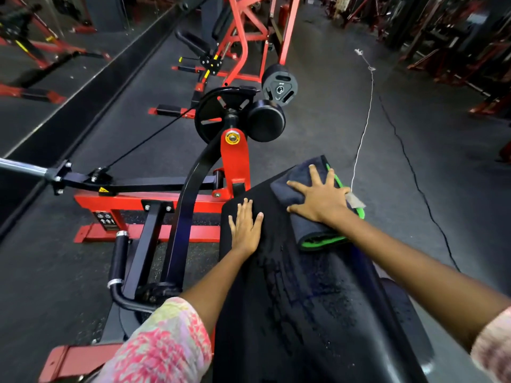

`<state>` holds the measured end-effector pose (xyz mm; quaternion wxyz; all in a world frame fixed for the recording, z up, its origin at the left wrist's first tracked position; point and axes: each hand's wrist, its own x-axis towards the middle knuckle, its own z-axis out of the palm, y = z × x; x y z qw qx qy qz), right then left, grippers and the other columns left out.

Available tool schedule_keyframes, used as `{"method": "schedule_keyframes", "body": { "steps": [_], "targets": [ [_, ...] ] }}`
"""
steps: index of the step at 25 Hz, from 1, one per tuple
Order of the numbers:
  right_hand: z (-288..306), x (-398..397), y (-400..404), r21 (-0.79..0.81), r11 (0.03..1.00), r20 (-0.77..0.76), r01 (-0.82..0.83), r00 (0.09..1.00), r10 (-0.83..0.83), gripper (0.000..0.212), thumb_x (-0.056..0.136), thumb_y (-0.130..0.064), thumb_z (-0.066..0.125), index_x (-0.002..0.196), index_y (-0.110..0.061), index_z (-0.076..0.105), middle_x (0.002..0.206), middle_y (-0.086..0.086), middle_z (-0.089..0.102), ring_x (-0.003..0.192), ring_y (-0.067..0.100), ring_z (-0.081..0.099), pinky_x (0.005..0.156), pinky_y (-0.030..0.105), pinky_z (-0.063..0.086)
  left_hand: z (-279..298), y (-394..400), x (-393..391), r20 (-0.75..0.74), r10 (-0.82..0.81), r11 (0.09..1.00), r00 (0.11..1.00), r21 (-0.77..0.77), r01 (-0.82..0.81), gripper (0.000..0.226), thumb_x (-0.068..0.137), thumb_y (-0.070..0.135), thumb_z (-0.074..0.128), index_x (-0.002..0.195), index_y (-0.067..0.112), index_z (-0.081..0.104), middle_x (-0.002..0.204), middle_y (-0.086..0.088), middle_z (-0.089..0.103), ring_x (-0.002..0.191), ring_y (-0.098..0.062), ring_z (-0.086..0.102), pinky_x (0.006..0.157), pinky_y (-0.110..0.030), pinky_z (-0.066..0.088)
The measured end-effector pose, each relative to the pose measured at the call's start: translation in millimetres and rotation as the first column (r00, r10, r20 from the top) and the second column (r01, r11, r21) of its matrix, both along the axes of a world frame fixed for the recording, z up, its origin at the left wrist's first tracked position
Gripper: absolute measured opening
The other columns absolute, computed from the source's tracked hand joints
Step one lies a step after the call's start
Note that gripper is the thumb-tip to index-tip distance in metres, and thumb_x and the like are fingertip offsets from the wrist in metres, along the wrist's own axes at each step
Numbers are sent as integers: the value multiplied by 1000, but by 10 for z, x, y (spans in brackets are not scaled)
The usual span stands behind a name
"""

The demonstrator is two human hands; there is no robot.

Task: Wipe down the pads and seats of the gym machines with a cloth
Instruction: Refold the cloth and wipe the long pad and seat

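Note:
A long black bench pad (298, 299) of a red and black gym machine runs from the bottom of the view up to the middle. Its surface shows wet streaks and droplets. A folded dark grey cloth with a green edge (309, 228) lies on the pad's far right end. My right hand (318, 194) presses flat on the cloth with fingers spread. My left hand (246, 228) rests flat on the bare pad to the left of the cloth, fingers straight and together.
The machine's red frame (154, 200), black curved arm (188, 205) and round roller pad (265, 120) stand left and beyond the bench. A weight plate (279, 87) and another red machine (249, 40) lie farther back. A white cord (365, 125) crosses the dark floor at right.

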<state>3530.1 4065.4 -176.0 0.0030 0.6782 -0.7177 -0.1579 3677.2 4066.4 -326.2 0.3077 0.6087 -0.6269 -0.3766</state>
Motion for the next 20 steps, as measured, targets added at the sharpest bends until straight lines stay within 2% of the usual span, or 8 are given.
{"method": "schedule_keyframes", "body": {
  "steps": [2,4,7,10,13,15,18,20],
  "targets": [
    [60,14,-161,-12,993,108,121,987,-119,69,87,-62,46,146,-48,14,158,0,-16,141,45,-8,100,74,19,1,-35,14,-5,-2,999,1000,42,3,53,102,33,28,150,21,8,158,7,2,145,-9,-4,116,-38,-10],
    [44,186,-229,-1,999,-25,49,999,-49,69,88,-62,42,148,-43,12,157,-3,-18,139,50,-10,98,76,18,-18,-47,30,-29,3,999,1000,48,-1,52,102,33,28,150,21,10,158,7,4,145,-8,-3,117,-38,-8],
    [-80,258,-65,42,988,-220,-148,963,154,66,91,-62,32,150,-38,12,159,-7,-6,139,49,-11,98,77,17,-35,-11,26,-46,11,999,999,43,-9,50,102,30,28,149,21,13,158,7,7,145,-9,-2,117,-37,-8],
    [-54,233,-54,-26,997,-224,-70,973,62,69,88,-65,35,148,-34,18,158,-5,4,139,50,-10,97,78,13,-39,-15,24,-76,21,999,997,35,-18,49,102,29,28,149,21,15,157,7,8,145,-8,-1,117,-36,-7],
    [-132,412,-253,-12,994,-317,-112,943,102,82,83,-76,30,150,-35,6,159,-3,-3,138,48,-17,94,81,8,-42,-40,43,-100,41,999,994,25,-38,48,102,28,28,148,21,18,157,7,10,145,-8,1,116,-36,-6],
    [-198,440,-245,35,983,-336,-180,924,181,76,87,-72,25,150,-37,3,159,-4,-3,140,45,-14,96,79,11,-45,-38,40,-110,46,999,993,18,-44,47,102,27,28,148,21,19,157,7,11,145,-8,2,116,-36,-6],
    [-144,253,-121,90,950,-304,-300,900,313,64,92,-64,25,149,-39,9,159,-8,3,143,38,-9,100,74,13,-39,-40,33,-133,49,999,990,13,-48,45,102,26,27,147,21,22,157,8,13,144,-8,4,116,-35,-6],
    [-46,179,-242,13,974,-230,-225,948,222,57,95,-57,29,148,-40,15,159,-9,7,144,37,-4,100,73,18,-43,-43,38,-179,71,997,981,0,-72,44,103,25,27,146,20,27,156,6,17,144,-8,7,116,-33,-5]
  ]
}}
